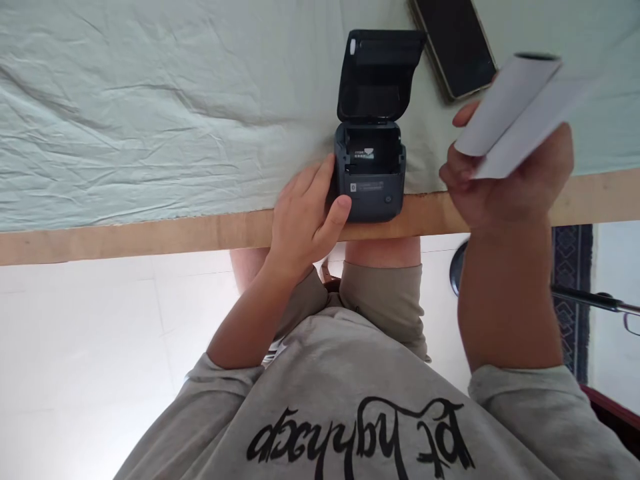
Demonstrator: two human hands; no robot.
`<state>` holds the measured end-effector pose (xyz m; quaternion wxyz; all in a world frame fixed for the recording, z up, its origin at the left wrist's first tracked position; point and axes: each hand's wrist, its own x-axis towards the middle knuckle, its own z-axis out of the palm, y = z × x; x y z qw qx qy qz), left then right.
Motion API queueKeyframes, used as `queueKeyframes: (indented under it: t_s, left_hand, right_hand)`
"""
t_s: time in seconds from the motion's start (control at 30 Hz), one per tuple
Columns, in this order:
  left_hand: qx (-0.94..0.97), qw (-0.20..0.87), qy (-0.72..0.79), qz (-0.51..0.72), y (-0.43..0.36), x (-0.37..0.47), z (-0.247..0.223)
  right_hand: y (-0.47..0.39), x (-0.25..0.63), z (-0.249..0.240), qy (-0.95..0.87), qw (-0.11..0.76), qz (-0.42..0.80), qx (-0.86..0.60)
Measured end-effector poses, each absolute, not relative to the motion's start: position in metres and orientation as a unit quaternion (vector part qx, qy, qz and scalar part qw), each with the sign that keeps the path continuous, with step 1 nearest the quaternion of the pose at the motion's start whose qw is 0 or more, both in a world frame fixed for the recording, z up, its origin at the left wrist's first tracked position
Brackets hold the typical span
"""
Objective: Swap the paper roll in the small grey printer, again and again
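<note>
A small dark thermal printer (370, 193) sits at the table's front edge. Its black lid (377, 80) is swung up and back, and the inner compartment (375, 150) shows, with a small white label inside. My left hand (305, 213) grips the printer at its left side, fingers along the side and thumb on its front left corner. Off to the right, my right hand (530, 173) is closed on a white paper roll (510, 100), held above the table. A loose flap of paper hangs out from the roll. Some right-hand fingers are hidden behind the paper.
A dark phone (457, 43) lies behind the printer to the right. Pale green cloth (175, 100) with wrinkles covers the table up to its bare wooden front edge (150, 239). My legs are under that edge. A black pole (585, 297) and a patterned rug (573, 267) are at lower right.
</note>
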<state>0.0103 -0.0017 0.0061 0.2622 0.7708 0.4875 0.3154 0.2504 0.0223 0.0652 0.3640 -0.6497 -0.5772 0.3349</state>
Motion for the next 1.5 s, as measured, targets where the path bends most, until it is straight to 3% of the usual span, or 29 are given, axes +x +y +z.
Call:
queueKeyframes:
  t_s: [0.07,0.23,0.53,0.83,0.93,1.07,1.37,1.5]
  left_hand:
    - [0.774,0.258,0.488,0.311,-0.002,0.010,0.006]
    - [0.776,0.254,0.496,0.295,-0.001,0.010,0.006]
    - [0.773,0.247,0.507,0.291,-0.001,0.012,0.003]
    - [0.772,0.255,0.508,0.283,-0.002,0.012,0.008]
    - [0.774,0.249,0.509,0.284,-0.002,0.011,0.008]
    - [0.773,0.257,0.503,0.289,-0.002,0.011,0.006]
    - [0.773,0.245,0.505,0.295,0.001,0.012,0.002]
    - [0.772,0.248,0.506,0.294,0.001,0.012,0.000]
  right_hand:
    - [0.016,0.255,0.041,-0.494,0.428,0.409,-0.637]
    - [0.007,0.262,0.001,-0.512,0.482,0.330,-0.630]
    - [0.008,0.252,0.029,-0.637,0.336,0.107,-0.686]
    - [0.017,0.247,0.017,-0.659,0.281,0.135,-0.684]
    - [0.006,0.253,0.022,-0.668,0.330,0.071,-0.663]
    - [0.000,0.282,0.019,-0.638,0.442,-0.116,-0.620]
    - [0.010,0.309,0.001,-0.549,0.346,0.017,-0.761]
    - [0.011,0.307,0.000,-0.560,0.387,0.038,-0.732]
